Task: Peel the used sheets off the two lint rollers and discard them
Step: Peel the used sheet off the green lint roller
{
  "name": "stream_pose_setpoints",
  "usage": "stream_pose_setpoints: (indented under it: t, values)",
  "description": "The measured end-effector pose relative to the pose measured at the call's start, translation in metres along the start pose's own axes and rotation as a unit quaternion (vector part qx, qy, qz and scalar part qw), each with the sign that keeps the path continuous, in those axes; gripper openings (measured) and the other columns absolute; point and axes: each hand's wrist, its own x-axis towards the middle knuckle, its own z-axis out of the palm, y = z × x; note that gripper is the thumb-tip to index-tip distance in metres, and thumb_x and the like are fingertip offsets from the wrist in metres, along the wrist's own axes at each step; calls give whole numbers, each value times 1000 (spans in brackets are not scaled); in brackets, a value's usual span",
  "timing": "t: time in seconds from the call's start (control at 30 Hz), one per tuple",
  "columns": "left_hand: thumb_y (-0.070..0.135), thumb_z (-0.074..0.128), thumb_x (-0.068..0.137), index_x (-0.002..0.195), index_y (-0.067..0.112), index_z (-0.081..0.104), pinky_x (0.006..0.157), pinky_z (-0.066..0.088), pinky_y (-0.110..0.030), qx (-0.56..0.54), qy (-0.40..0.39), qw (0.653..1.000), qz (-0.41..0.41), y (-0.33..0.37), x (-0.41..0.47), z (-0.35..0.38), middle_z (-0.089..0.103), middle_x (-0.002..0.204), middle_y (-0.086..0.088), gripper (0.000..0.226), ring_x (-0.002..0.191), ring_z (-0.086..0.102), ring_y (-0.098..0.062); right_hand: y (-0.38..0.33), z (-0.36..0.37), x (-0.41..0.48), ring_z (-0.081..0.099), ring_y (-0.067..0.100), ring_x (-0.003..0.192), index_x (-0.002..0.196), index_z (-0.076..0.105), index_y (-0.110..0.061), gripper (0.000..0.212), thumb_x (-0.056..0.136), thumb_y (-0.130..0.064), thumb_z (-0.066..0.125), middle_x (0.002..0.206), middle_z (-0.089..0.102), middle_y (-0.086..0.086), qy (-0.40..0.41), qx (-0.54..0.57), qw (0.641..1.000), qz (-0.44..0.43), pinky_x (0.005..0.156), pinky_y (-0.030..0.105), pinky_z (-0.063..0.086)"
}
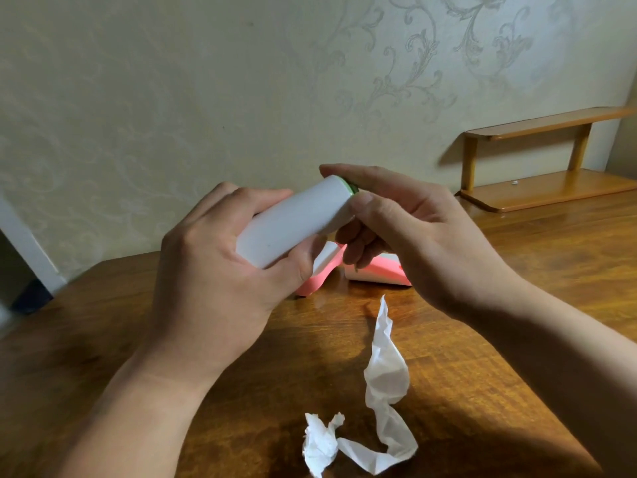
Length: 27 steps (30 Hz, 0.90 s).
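Above the bench [517, 305], the left hand [220, 270] wraps around the white lint roller [296, 222] while the right hand [413, 236] pinches its green-rimmed end. On the bench lie a pink roller [377, 270] and a crumpled sheet [386, 381]. The sheet looks light, flimsy and probably sticky, so it is best lifted by a loose edge.

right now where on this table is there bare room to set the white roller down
Bare wood lies right of the crumpled sheets, up to the wooden shelf, and left of them, out to the edge of the table. The middle is crowded: the pink roller lies just beyond the held white roller, the sheets in front.
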Motion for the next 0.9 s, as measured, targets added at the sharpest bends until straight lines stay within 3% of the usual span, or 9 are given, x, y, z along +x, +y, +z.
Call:
stream_pose_setpoints:
  t: [0.17,0.37,0.53,0.63,0.77,0.9]
  values:
    - [45,81,87,137,9,72,79,49,-15,2,5,1000,-1,0,0,1,67,124,-5,62,112,62,-15,0,2,0,74,12,82,151,64,-34,48,106,-26,52,95,76,10,5,9,1000,-1,77,26,61]
    - [50,76,89,136,10,71,78,45,-12,-4,13,1000,4,2,1,0,63,123,1,63,110,60,-12,4,2,1,70,19,84,151,65,-33,54,106,-15,42,89,70,3,-2,46,999,2,84,38,60]
    - [45,80,87,137,9,71,81,47,-13,3,15,1000,0,1,0,0,66,126,-5,63,114,61,-14,2,3,1,70,20,87,152,64,-34,47,108,-27,48,92,71,3,-6,41,999,-2,84,40,61]
    - [46,81,87,137,9,71,80,48,-14,3,14,1000,-5,1,0,2,67,126,-7,63,113,62,-16,2,3,0,72,17,88,154,62,-35,47,108,-31,52,95,73,2,-3,22,1000,-3,84,36,63]
    - [49,79,88,136,10,72,78,47,-13,-9,16,1000,-12,1,0,2,66,125,-5,63,111,63,-15,3,4,1,70,17,85,155,60,-33,54,104,-20,50,94,68,15,-5,40,999,3,85,32,60]
    - [49,78,88,136,10,72,79,48,-14,-15,16,1000,-14,2,0,3,67,126,-6,63,112,63,-16,3,3,1,69,19,86,154,62,-34,53,105,-21,47,91,68,2,-12,52,999,7,86,39,59]
